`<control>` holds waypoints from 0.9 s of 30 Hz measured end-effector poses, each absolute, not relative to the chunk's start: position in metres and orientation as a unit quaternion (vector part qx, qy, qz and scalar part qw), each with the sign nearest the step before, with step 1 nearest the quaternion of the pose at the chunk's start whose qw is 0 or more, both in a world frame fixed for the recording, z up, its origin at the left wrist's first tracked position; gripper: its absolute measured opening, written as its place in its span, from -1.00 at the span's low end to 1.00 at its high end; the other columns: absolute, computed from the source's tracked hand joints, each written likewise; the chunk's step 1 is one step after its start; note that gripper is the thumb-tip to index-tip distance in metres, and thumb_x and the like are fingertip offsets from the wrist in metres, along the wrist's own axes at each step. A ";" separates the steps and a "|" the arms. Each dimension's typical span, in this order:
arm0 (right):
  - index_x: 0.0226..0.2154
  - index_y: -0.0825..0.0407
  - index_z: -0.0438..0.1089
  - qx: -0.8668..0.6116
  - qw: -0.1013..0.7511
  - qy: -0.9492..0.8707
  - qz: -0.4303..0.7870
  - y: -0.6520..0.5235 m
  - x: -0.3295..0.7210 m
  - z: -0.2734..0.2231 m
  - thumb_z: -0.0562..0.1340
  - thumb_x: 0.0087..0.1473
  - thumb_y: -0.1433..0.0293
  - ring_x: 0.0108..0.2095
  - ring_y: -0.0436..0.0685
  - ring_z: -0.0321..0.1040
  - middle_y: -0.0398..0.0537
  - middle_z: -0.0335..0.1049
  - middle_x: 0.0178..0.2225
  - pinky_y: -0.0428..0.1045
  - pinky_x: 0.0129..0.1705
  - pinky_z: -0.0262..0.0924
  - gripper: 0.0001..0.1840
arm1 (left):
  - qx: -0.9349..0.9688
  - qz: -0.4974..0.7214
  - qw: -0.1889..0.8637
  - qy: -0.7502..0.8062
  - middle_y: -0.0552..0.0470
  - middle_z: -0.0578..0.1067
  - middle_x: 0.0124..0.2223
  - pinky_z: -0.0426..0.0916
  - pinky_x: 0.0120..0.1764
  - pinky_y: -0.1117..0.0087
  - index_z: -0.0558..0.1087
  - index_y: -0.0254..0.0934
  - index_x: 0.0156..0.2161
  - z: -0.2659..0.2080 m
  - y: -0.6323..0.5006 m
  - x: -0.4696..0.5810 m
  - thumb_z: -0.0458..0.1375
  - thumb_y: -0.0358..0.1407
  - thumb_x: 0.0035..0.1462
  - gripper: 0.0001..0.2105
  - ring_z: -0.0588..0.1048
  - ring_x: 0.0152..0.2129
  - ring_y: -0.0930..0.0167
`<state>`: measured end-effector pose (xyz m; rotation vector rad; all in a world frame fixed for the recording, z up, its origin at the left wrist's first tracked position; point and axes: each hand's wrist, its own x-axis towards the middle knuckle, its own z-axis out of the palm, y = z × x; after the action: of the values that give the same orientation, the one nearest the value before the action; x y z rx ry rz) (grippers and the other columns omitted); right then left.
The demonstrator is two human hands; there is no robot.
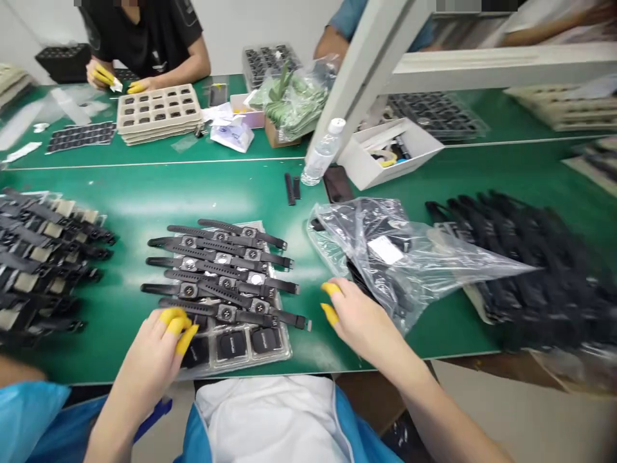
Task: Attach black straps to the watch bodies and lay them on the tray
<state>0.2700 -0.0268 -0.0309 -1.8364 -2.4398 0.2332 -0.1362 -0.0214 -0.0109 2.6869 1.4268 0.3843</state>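
My left hand (pixel 161 341), with yellow finger cots, is over the front left corner of a clear plastic tray (pixel 286 341). Its fingers are curled together; whatever lies between them is hidden. Several smartwatches (pixel 226 283) with black straps lie across that tray, face down, their round sensors showing. Dark square pieces (pixel 231 344) sit in the tray's front pockets. My right hand (pixel 357 318), also in yellow finger cots, hovers right of the tray with thumb and finger apart and nothing visible between them. Just beyond it is a clear plastic bag (pixel 434 257) with black straps inside.
More strapped watches (pixel 38 257) fill the left side, and black straps (pixel 520 270) lie at right. Behind stand a water bottle (pixel 321 157), a phone (pixel 339 184), a white box (pixel 390 161) and a slanting white post (pixel 366 71). A co-worker (pixel 149 45) sits opposite.
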 end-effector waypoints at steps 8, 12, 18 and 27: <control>-0.18 0.10 0.41 -0.676 -0.139 -0.724 0.019 -0.026 0.333 -0.038 0.13 0.16 0.63 -0.03 0.41 0.41 0.25 0.45 -0.07 0.18 -0.16 0.35 -0.77 | 0.919 -0.016 -0.106 0.379 -0.23 0.60 -0.01 0.35 -0.25 0.20 0.57 -0.30 -0.17 -0.027 -0.020 -0.151 0.01 -0.49 0.27 -0.74 0.52 -0.14 0.14; -0.14 0.11 0.42 -0.679 -0.092 -0.727 0.042 -0.022 0.334 -0.044 0.16 0.18 0.57 0.00 0.42 0.42 0.26 0.45 -0.03 0.18 -0.12 0.39 -0.79 | 0.917 -0.006 -0.152 0.369 -0.22 0.61 -0.16 0.32 -0.25 0.19 0.56 -0.32 -0.30 -0.018 -0.013 -0.144 -0.01 -0.50 0.30 -0.71 0.51 -0.24 0.15; 0.30 0.25 0.19 -0.666 0.093 -0.740 0.018 0.037 0.320 -0.068 0.02 0.30 0.49 0.36 0.43 0.17 0.42 0.25 0.31 0.28 0.29 0.21 -0.45 | 0.927 0.073 -0.146 0.337 -0.22 0.61 -0.11 0.36 -0.19 0.21 0.56 -0.36 -0.19 -0.021 -0.008 -0.145 -0.01 -0.42 0.39 -0.73 0.51 -0.17 0.15; 0.34 0.20 0.21 -0.661 -0.038 -0.749 -0.006 0.146 0.334 -0.071 0.11 0.02 0.67 0.22 0.48 0.28 0.40 0.36 0.25 0.39 0.20 0.16 -0.21 | 0.901 0.107 -0.151 0.392 -0.13 0.61 -0.12 0.40 -0.14 0.24 0.54 -0.33 -0.06 -0.029 -0.016 -0.137 0.00 -0.31 0.47 -0.74 0.52 -0.15 0.20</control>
<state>0.3339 0.1463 -0.0710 -2.1289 -2.4122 -0.0182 -0.1367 -0.0161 -0.0286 3.1412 1.3654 0.3732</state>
